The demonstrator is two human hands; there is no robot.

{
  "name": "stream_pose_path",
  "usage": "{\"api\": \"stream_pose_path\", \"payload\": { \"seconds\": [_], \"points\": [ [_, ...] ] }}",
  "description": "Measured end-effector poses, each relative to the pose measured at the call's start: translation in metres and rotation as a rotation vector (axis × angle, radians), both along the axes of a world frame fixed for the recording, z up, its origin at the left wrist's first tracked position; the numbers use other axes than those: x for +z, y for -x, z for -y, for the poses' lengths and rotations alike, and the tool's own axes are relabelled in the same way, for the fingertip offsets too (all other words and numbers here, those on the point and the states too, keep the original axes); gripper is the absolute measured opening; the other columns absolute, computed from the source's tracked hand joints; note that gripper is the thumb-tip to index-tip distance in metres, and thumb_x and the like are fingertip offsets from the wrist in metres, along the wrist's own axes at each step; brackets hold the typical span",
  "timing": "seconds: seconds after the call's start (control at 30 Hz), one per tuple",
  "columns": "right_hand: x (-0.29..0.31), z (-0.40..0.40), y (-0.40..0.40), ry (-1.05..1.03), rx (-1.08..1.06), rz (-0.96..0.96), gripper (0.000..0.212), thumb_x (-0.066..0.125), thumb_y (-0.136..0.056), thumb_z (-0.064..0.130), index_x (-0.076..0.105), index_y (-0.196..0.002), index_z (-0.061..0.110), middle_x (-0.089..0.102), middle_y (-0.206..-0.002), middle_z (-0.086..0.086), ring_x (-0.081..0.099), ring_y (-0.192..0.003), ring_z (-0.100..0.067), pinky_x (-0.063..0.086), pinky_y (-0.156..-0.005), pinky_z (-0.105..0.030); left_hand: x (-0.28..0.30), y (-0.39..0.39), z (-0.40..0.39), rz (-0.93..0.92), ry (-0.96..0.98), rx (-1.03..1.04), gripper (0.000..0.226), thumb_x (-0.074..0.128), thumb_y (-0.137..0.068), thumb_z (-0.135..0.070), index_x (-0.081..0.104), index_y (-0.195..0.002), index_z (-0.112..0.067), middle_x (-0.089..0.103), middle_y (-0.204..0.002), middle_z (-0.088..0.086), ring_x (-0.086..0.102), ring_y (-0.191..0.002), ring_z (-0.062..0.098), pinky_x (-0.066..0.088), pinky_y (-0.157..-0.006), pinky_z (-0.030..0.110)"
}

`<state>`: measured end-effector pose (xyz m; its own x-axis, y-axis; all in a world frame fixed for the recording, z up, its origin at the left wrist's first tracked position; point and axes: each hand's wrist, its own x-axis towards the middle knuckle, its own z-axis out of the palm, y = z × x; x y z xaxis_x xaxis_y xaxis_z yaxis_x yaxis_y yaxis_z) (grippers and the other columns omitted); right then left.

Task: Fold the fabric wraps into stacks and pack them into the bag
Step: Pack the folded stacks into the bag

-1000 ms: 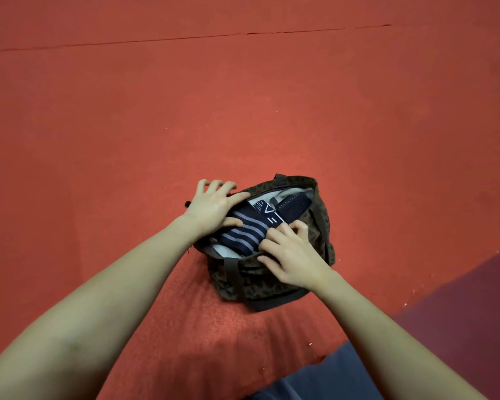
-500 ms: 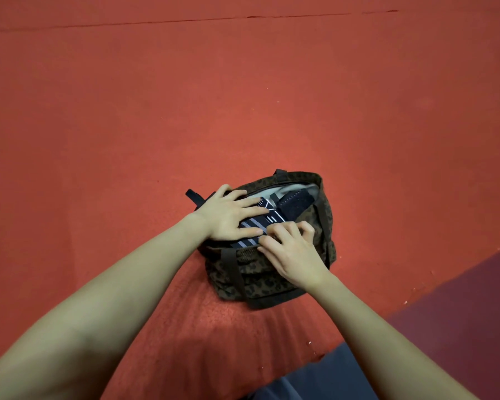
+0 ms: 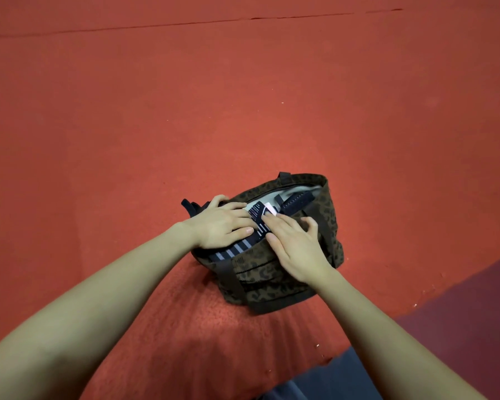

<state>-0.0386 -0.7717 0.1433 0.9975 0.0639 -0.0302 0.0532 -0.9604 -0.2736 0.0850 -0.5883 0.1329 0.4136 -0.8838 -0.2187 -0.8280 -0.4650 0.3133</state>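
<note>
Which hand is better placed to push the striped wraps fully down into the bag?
Left, probably. The left hand lies flat on the striped wraps at the bag mouth; the right hand sits mostly on the bag's near rim.

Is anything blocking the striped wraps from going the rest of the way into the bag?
Nothing visible does. Both hands, left and right, press the striped wraps into the open bag, beside a dark wrap already inside.

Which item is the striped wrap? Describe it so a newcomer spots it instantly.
On the red floor sits a brown leopard-print bag with both hands at its open mouth. The striped wrap is the dark navy fabric with pale grey bars in that opening; the wrap beside it is dark without bars.
</note>
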Motion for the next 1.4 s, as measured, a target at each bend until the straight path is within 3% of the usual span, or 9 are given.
{"api": "stream_pose_path", "payload": {
  "seconds": [0.13,0.43,0.53,0.67,0.77,0.9,1.0,1.17,1.4],
  "points": [
    [-0.014,0.000,-0.013,0.119,-0.012,-0.182,0.083,-0.018,-0.080,0.056,0.019,-0.151,0.032,0.010,-0.158,0.015,0.004,-0.145,-0.006,-0.006,-0.109,-0.039,-0.006,0.003,-0.004,0.023,0.056,0.050,0.075,-0.002,-0.087,-0.059,0.052,-0.132,-0.032,0.049,-0.136,-0.017,0.020,-0.143,0.012,0.000,-0.110,0.037],
    [-0.031,0.020,-0.003,0.282,-0.126,-0.235,0.087,-0.023,-0.078,0.054,0.016,-0.151,0.032,0.013,-0.158,0.016,0.002,-0.146,-0.009,-0.015,-0.105,-0.042,-0.003,0.008,0.009,-0.037,0.008,0.032,0.061,0.012,-0.098,-0.052,0.063,-0.118,-0.026,0.056,-0.124,-0.013,0.030,-0.136,0.011,0.002,-0.106,0.035],
    [-0.031,0.014,-0.006,0.282,-0.132,-0.258,0.070,-0.010,-0.092,0.054,0.016,-0.151,0.029,0.013,-0.158,0.012,0.001,-0.146,-0.011,-0.016,-0.107,-0.043,-0.009,0.014,0.004,-0.033,0.019,0.031,0.078,0.000,-0.088,-0.059,0.066,-0.112,-0.024,0.058,-0.118,-0.014,0.032,-0.135,0.009,0.000,-0.106,0.033],
    [-0.032,0.007,-0.006,0.260,-0.132,-0.163,0.078,-0.007,-0.087,0.054,0.036,-0.145,0.025,0.033,-0.152,0.005,0.021,-0.142,-0.017,-0.006,-0.107,-0.044,-0.016,0.023,-0.004,-0.016,0.057,0.052,0.079,-0.002,-0.087,-0.056,0.065,-0.111,-0.021,0.056,-0.125,-0.012,0.030,-0.138,0.011,-0.001,-0.108,0.033],
    [-0.029,0.012,0.002,0.164,-0.026,0.056,0.050,0.026,-0.093,0.047,0.065,-0.110,0.020,0.058,-0.121,0.003,0.048,-0.117,-0.021,0.016,-0.099,-0.041,-0.016,0.027,-0.003,0.029,0.102,0.072,0.072,0.004,-0.091,-0.052,0.059,-0.124,-0.020,0.045,-0.141,-0.002,0.038,-0.132,0.015,0.006,-0.110,0.037],
    [-0.023,0.016,0.006,0.075,0.125,0.153,0.022,0.043,-0.086,0.041,0.055,-0.087,0.023,0.057,-0.109,0.008,0.048,-0.106,-0.019,0.018,-0.091,-0.037,-0.015,0.029,0.000,0.035,0.096,0.119,0.072,0.004,-0.091,-0.054,0.029,-0.146,-0.016,0.023,-0.153,0.003,0.030,-0.137,0.015,0.008,-0.114,0.034],
    [-0.010,0.011,0.001,0.037,0.105,0.246,0.011,0.042,-0.089,0.033,0.046,-0.089,0.022,0.054,-0.105,0.005,0.045,-0.100,-0.016,0.019,-0.087,-0.035,-0.015,0.031,0.002,-0.015,0.137,0.148,0.071,0.006,-0.092,-0.054,0.020,-0.149,-0.014,0.017,-0.156,0.003,0.024,-0.139,0.013,0.007,-0.114,0.030],
    [0.002,-0.002,-0.018,-0.088,0.015,0.220,0.031,0.033,-0.093,0.040,0.057,-0.097,0.020,0.053,-0.108,0.008,0.044,-0.102,-0.012,0.014,-0.087,-0.030,-0.007,0.028,-0.001,-0.205,0.285,0.305,0.048,0.028,-0.103,-0.036,0.026,-0.147,-0.016,0.019,-0.155,-0.001,0.021,-0.140,0.016,0.013,-0.116,0.034],
    [0.003,-0.028,-0.086,-0.140,-0.054,0.185,0.026,0.038,-0.100,0.023,0.059,-0.116,0.020,0.054,-0.116,0.008,0.045,-0.108,-0.013,0.013,-0.088,-0.030,-0.003,0.025,-0.025,0.110,0.384,0.702,0.049,0.033,-0.099,-0.040,0.043,-0.139,-0.014,0.030,-0.151,0.007,0.018,-0.142,0.024,0.009,-0.112,0.038]
  ]
}}
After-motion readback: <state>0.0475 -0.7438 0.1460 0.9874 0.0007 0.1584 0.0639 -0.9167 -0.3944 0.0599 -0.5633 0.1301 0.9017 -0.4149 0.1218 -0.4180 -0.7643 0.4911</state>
